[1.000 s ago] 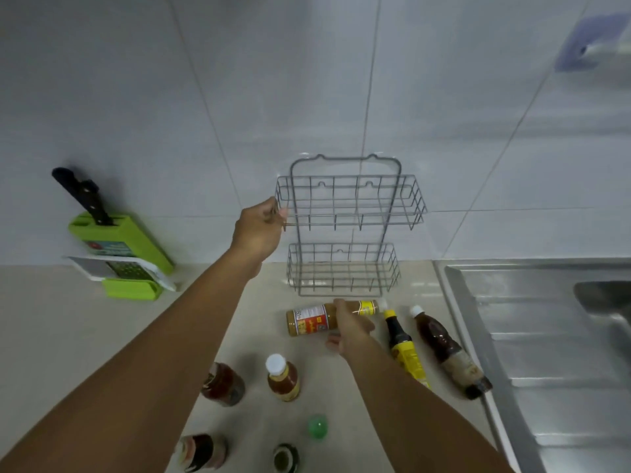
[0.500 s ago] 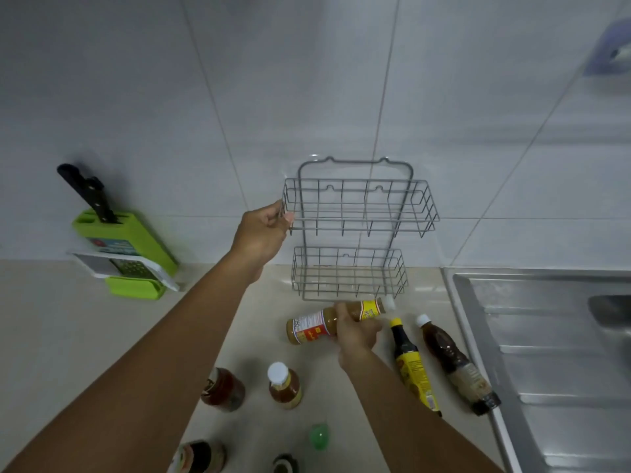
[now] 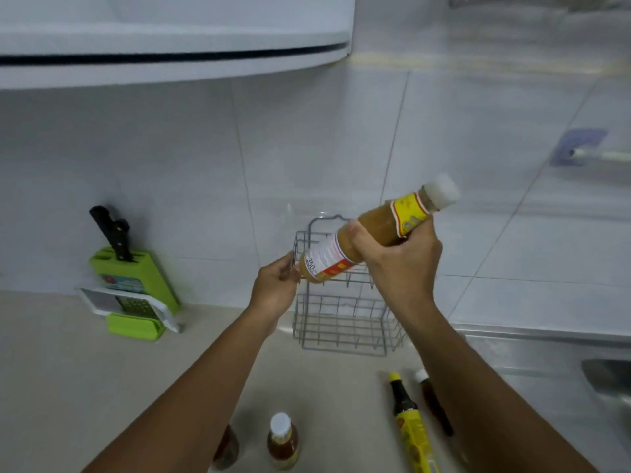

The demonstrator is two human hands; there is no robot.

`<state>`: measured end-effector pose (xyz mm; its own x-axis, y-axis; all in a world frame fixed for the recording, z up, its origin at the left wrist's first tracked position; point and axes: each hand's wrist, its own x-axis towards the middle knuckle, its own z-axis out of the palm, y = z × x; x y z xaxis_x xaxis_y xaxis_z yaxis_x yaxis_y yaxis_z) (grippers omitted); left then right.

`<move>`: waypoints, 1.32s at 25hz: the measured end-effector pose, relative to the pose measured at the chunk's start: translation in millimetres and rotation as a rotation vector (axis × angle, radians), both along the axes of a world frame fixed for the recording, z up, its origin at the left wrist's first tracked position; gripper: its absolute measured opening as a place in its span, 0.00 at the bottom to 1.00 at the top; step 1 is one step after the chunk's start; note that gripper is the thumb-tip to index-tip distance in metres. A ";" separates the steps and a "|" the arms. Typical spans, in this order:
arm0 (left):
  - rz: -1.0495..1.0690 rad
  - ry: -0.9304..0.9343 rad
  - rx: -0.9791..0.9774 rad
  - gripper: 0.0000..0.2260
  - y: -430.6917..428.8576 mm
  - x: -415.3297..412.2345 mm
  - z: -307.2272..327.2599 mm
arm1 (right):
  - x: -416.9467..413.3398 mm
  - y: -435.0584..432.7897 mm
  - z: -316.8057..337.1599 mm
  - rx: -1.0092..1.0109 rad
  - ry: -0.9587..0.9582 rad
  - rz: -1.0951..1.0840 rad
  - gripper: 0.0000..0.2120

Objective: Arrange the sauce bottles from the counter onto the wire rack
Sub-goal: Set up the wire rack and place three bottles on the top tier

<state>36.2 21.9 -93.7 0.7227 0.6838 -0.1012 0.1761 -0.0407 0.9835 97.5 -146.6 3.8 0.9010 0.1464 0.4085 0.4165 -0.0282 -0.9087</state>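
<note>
A two-tier grey wire rack [image 3: 341, 331] stands against the tiled wall. My left hand [image 3: 276, 288] grips the left edge of its upper basket. My right hand [image 3: 397, 261] holds a tan sauce bottle [image 3: 372, 230] with a white cap, tilted with its base down-left, in the air in front of the upper basket. On the counter lie a dark bottle with a yellow label [image 3: 408, 423] and a brown bottle [image 3: 432, 402] partly hidden by my right arm. A white-capped amber bottle [image 3: 282, 442] stands near the bottom edge, next to a dark bottle [image 3: 225, 450] behind my left arm.
A green knife block [image 3: 136, 274] with a black-handled knife and a grater stands at the left by the wall. A steel sink [image 3: 560, 373] lies to the right of the rack. A white cabinet underside [image 3: 170, 52] hangs overhead.
My right hand has lifted the tan sauce bottle off the counter up to the upper basket. The camera has tilted upward. My left hand stays on the rack.
</note>
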 end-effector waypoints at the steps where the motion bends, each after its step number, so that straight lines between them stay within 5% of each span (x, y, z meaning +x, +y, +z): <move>1: -0.005 0.013 0.010 0.17 -0.5 -0.4 0.8 | 6.6 11.0 12.7 -0.032 -0.040 0.023 0.20; 19: -0.152 -0.019 0.036 0.19 6.4 -11.9 7.7 | 38.9 107.9 -3.0 -0.773 -0.180 0.129 0.38; 23: -0.161 -0.006 0.032 0.19 6.8 -13.0 6.4 | 56.0 82.2 -2.0 -0.749 -0.007 0.542 0.28; 33: -0.139 -0.012 0.040 0.19 3.7 -10.6 4.5 | 53.8 81.1 -19.5 -0.688 -0.041 0.459 0.33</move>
